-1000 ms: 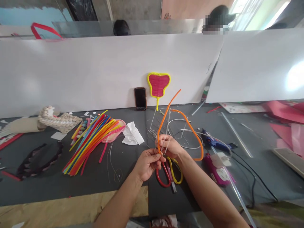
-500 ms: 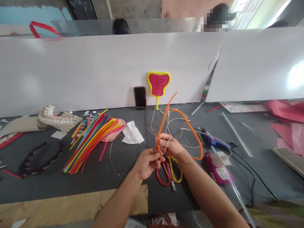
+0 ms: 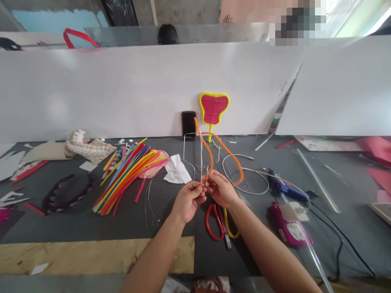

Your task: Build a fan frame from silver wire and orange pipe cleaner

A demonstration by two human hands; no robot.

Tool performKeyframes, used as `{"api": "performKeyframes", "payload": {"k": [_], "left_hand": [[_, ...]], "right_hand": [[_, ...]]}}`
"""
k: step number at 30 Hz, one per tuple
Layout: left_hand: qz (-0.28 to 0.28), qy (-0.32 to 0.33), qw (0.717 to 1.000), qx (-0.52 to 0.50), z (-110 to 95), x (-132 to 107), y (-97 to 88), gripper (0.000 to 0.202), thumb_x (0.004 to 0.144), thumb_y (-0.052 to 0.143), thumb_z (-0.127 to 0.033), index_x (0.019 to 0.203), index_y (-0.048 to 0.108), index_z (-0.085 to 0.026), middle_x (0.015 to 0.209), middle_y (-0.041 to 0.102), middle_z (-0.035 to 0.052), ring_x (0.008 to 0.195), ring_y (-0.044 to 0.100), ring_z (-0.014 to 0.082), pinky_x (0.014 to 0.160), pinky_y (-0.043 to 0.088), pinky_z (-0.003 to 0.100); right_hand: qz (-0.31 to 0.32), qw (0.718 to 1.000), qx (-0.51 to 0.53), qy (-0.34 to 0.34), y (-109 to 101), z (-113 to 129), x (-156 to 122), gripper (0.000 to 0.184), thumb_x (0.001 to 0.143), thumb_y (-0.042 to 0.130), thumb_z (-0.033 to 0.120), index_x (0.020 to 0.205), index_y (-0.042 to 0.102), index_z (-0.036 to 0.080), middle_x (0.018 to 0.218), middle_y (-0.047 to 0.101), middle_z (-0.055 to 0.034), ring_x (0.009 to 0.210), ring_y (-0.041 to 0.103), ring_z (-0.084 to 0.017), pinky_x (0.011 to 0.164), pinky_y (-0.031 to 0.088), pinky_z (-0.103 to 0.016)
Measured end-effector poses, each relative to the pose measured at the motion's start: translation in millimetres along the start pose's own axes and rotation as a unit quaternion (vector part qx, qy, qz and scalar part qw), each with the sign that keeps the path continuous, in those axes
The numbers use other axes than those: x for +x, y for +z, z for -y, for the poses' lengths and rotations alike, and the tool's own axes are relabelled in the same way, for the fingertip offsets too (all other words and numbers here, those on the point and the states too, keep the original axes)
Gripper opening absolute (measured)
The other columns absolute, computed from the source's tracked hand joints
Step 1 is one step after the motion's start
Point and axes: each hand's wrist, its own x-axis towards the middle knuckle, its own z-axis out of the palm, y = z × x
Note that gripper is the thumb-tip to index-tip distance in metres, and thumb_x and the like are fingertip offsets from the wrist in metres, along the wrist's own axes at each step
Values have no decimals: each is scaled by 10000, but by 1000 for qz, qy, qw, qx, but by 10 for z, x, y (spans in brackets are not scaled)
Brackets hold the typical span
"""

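Observation:
My left hand [image 3: 188, 200] is closed in a pinch on the lower end of a bent silver wire frame [image 3: 201, 159], just above the table. Close against it, my right hand [image 3: 222, 189] pinches an orange pipe cleaner [image 3: 211, 156] where it meets the wire. The pipe cleaner loops up and out to the right, its free end rising toward the phone. The fingers hide the exact joint. Below my hands lie scissors [image 3: 214, 236] with one red and one yellow handle. Behind stands a small yellow-edged magenta fan shape [image 3: 214, 108] on a stalk.
To the left lie a bundle of coloured pipe cleaners [image 3: 125, 175], white paper [image 3: 177, 170] and a dark braided band [image 3: 65, 207]. A phone [image 3: 189, 125] leans on the white board [image 3: 128, 89]. To the right are coiled wire [image 3: 269, 187], a blue glue gun [image 3: 287, 185] and a magenta power box [image 3: 287, 228].
The wire frame now stands upright above my hands and shows more clearly. The orange pipe cleaner's free end has swung left. The view has shifted slightly left.

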Motion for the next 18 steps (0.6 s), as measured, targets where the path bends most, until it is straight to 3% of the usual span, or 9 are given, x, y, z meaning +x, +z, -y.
{"api": "performKeyframes", "payload": {"k": [4,7,18], "left_hand": [[-32,25,999,-31,11,13,6,161,632,740,-127,756,638,-128,670,654,7,542,582,54,540,515,152],[-25,25,998,-45,6,1,12,226,641,729,-108,846,642,-147,685,667,15,544,584,54,530,504,145],[23,20,997,-66,2,-39,14,201,634,747,-120,799,632,-128,696,647,20,590,598,68,574,505,157]], "right_hand": [[-29,999,-22,-34,71,0,-36,185,747,671,311,728,540,180,737,633,1,577,525,-75,482,409,-162],[-29,998,-31,-40,106,18,-61,200,741,677,324,727,537,182,711,629,10,569,531,-75,507,432,-170],[-52,998,6,34,135,-82,-68,197,680,716,237,704,535,162,524,575,39,406,479,-47,400,406,-140]]}}
